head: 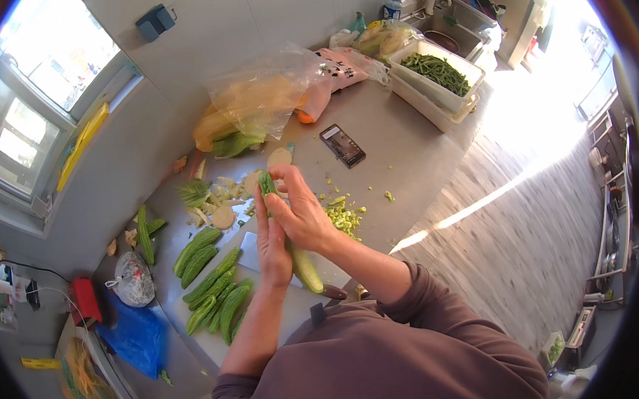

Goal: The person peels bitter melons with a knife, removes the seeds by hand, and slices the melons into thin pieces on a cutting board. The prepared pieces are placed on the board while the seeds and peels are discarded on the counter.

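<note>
Between my left hand (273,251) and my right hand (305,214) a long cucumber (305,267) is held at a slant over the white cutting board (291,319). Its pale lower end sticks out below my palms. A darker green end shows among my fingertips; my hands cover the middle. Under them a cleaver lies on the board, its blade (250,251) partly hidden and its brown handle (334,292) toward my body. Several bumpy green cucumbers (209,286) lie side by side to the left of my left arm. Chopped pale green bits (344,217) are heaped beyond my right wrist.
Vegetable scraps (223,197) and round pale slices (223,218) lie behind the board. A phone (342,146), bagged vegetables (256,104) and a white tub of green beans (437,74) stand farther back. A blue plastic bag (136,339) is at left.
</note>
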Tool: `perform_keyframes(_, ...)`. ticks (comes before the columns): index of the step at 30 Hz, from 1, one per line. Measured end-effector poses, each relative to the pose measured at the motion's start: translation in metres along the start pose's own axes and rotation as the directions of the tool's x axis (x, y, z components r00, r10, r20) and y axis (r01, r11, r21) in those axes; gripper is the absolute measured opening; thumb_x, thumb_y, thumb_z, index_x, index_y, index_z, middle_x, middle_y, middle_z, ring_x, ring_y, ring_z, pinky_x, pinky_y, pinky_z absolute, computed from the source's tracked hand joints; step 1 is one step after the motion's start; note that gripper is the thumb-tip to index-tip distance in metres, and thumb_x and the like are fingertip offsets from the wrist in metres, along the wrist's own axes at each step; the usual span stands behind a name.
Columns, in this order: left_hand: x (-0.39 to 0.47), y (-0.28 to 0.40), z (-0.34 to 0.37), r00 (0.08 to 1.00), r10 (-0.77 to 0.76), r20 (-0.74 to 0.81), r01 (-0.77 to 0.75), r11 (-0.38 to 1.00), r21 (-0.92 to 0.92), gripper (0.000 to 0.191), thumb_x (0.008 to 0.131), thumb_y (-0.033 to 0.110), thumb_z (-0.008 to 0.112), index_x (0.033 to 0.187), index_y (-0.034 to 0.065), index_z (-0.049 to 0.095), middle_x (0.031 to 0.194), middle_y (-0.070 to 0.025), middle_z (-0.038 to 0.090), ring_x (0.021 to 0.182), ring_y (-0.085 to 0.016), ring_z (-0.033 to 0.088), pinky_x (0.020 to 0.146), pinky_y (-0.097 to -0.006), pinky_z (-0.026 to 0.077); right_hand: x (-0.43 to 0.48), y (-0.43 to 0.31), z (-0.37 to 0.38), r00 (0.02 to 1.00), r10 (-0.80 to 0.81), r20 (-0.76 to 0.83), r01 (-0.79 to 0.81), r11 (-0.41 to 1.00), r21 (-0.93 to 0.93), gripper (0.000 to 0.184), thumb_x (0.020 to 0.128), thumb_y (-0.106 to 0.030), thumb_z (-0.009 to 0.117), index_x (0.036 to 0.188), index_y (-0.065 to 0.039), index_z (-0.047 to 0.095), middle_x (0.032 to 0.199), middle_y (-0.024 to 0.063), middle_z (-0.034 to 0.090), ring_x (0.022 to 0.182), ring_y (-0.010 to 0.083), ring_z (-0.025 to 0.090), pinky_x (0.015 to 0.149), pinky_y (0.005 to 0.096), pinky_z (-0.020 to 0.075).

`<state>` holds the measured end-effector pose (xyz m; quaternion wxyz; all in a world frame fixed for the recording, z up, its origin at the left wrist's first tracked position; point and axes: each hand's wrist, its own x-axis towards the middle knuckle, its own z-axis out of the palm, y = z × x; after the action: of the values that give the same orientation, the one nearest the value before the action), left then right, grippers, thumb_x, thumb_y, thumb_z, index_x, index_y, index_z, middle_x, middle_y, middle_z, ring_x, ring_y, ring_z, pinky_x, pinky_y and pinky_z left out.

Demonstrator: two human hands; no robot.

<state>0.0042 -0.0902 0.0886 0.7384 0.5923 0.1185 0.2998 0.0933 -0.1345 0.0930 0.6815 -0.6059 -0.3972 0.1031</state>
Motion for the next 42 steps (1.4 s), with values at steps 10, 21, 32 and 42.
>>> perform_keyframes(10,0.006,0.007,-0.002,0.997,-0.016,-0.070,0.012,0.998,-0.058,0.052,0.101,0.030,0.031,0.146,0.0033,0.025,0.134,-0.0115,0.044,0.121,-0.020,0.045,0.103,-0.0322,0.036,-0.008,-0.014,0.005,0.992,-0.127,0.009,0.127,0.988,-0.088,0.039,0.086,-0.031,0.058,0.107,-0.001,0.045,0.105,0.0207,0.043,0.096,0.0396,0.046,0.084,0.0437,0.0414)
perform_keyframes(21,0.015,-0.007,-0.026,0.964,-0.184,-0.190,0.103,0.924,-0.369,0.043,0.101,0.039,0.031,0.115,0.0037,0.051,0.099,-0.0073,0.055,0.089,-0.017,0.053,0.080,-0.0295,0.045,-0.029,-0.003,0.021,0.989,-0.123,0.085,0.134,0.981,-0.143,0.042,0.090,-0.041,0.054,0.096,0.000,0.050,0.126,0.0290,0.041,0.108,0.0448,0.045,0.092,0.0469,0.0401)
perform_keyframes(32,0.027,-0.010,-0.028,0.940,-0.237,-0.244,0.086,0.860,-0.503,0.044,0.102,0.038,0.034,0.119,0.0019,0.051,0.107,-0.0066,0.057,0.096,-0.016,0.055,0.086,-0.0297,0.045,-0.017,-0.001,0.029,0.989,0.105,0.107,-0.099,0.994,-0.054,0.030,0.092,-0.023,0.053,0.113,-0.003,0.045,0.129,0.0264,0.039,0.112,0.0448,0.043,0.095,0.0450,0.0391)
perform_keyframes(42,0.018,-0.010,-0.032,0.953,-0.249,-0.172,0.129,0.848,-0.514,0.046,0.102,0.038,0.032,0.127,0.0024,0.047,0.115,-0.0082,0.055,0.104,-0.019,0.055,0.091,-0.0313,0.044,-0.018,-0.006,0.029,0.997,0.057,0.049,-0.051,0.993,-0.107,0.043,0.090,-0.020,0.055,0.125,-0.003,0.040,0.129,0.0257,0.038,0.118,0.0449,0.040,0.100,0.0449,0.0358)
